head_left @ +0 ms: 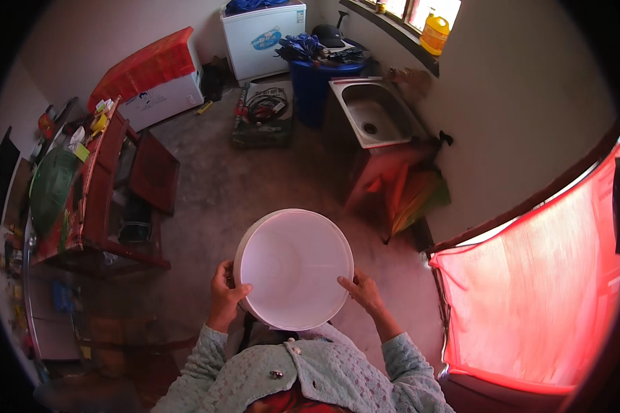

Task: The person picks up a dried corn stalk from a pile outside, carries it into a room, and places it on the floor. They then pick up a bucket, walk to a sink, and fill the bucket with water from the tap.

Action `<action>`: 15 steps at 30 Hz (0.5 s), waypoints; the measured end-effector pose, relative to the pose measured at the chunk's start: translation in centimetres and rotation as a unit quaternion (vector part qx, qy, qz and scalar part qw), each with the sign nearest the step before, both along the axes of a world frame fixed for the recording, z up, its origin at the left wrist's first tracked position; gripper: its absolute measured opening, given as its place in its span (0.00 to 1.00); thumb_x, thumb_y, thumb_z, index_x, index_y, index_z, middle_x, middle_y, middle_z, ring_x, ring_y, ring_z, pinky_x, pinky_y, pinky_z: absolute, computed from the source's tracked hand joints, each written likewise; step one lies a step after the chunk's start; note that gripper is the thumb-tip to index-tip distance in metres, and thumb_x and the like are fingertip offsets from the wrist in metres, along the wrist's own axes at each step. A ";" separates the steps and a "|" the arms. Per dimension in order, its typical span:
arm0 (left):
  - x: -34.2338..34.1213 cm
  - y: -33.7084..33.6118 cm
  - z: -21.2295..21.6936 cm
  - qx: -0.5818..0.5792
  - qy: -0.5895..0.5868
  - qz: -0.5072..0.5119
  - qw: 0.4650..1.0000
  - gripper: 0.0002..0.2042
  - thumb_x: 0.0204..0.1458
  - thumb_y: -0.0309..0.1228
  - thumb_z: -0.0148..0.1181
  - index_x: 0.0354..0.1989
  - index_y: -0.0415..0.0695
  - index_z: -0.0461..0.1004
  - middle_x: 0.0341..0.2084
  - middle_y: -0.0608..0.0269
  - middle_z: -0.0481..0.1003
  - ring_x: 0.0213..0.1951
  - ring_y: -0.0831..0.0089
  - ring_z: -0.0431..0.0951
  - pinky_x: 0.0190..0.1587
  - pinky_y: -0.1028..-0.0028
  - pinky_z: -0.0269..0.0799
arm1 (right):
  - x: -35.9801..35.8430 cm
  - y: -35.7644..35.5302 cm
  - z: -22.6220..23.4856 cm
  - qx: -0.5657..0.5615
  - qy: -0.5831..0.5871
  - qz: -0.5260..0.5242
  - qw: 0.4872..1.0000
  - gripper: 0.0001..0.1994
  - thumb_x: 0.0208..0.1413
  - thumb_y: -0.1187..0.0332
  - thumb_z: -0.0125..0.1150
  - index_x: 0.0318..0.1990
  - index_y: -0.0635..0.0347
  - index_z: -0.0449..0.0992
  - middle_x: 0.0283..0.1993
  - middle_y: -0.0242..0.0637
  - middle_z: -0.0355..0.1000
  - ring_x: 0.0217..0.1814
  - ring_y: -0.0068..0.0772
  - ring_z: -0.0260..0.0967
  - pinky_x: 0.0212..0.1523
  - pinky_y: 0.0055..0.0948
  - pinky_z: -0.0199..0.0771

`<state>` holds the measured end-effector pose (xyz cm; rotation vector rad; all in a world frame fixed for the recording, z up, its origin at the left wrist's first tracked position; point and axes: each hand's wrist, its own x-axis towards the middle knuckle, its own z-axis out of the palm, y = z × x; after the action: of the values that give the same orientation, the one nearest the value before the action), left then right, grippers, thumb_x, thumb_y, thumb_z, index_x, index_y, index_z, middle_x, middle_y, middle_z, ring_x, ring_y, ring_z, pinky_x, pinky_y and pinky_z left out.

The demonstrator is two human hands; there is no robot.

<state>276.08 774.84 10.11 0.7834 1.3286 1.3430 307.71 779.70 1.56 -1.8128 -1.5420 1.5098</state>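
Observation:
A large round white bucket (pixel 295 268) is held in front of my body, its open mouth tilted up toward me. Its inside shows bare white walls and bottom. My left hand (pixel 227 292) grips the rim at the left, thumb over the edge and fingers around the outer wall. On the opposite side, my right hand (pixel 365 292) pinches the rim with the thumb inside; its fingers are partly hidden behind the wall.
A steel sink (pixel 386 113) on a stand is ahead to the right, beside a blue barrel (pixel 311 93). A red wooden table (pixel 93 196) with clutter stands left. Two white chest freezers (pixel 265 41) are at the back. A red curtain (pixel 530 275) hangs right.

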 end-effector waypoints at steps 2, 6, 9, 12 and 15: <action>0.0 2.4 0.0 0.011 -0.010 0.012 1.000 0.29 0.33 0.27 0.62 0.48 0.35 0.61 0.39 0.60 0.68 0.41 0.73 0.70 0.45 0.73 0.67 | -0.1 3.2 -0.2 0.065 -0.045 0.046 0.996 0.25 0.47 0.53 0.61 0.46 0.64 0.71 0.35 0.43 0.71 0.33 0.37 0.70 0.35 0.34 0.70; -1.7 8.0 -0.7 0.010 -0.026 0.002 1.000 0.29 0.33 0.28 0.63 0.48 0.35 0.61 0.39 0.59 0.68 0.41 0.73 0.70 0.46 0.73 0.67 | -0.7 8.8 -2.7 0.067 0.062 0.069 0.993 0.23 0.46 0.58 0.60 0.48 0.64 0.69 0.34 0.41 0.70 0.35 0.34 0.68 0.38 0.32 0.69; -3.8 13.1 -1.8 0.004 -0.042 -0.012 0.999 0.29 0.34 0.30 0.64 0.48 0.35 0.62 0.39 0.59 0.69 0.41 0.73 0.70 0.46 0.73 0.67 | -3.1 12.1 -3.2 0.026 0.211 -0.047 0.976 0.25 0.48 0.63 0.58 0.53 0.63 0.63 0.43 0.40 0.66 0.45 0.31 0.64 0.44 0.31 0.67; -5.9 18.4 -3.1 -0.002 -0.055 -0.038 0.998 0.29 0.35 0.31 0.64 0.48 0.35 0.62 0.39 0.59 0.69 0.40 0.74 0.70 0.45 0.74 0.68 | -5.2 15.5 -1.2 0.033 0.217 -0.045 0.975 0.26 0.50 0.66 0.55 0.56 0.63 0.56 0.51 0.39 0.60 0.52 0.29 0.58 0.49 0.31 0.63; -6.9 24.3 -2.5 -0.018 -0.073 -0.073 0.994 0.30 0.36 0.32 0.65 0.49 0.35 0.61 0.38 0.59 0.70 0.39 0.75 0.71 0.43 0.75 0.68 | -6.0 19.0 0.8 -0.044 0.198 -0.078 0.976 0.28 0.51 0.67 0.52 0.59 0.63 0.53 0.55 0.38 0.57 0.54 0.28 0.56 0.51 0.30 0.62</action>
<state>269.22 799.14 7.58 0.7289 1.1546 1.2336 301.72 798.69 2.32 -1.5148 -1.1336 1.7522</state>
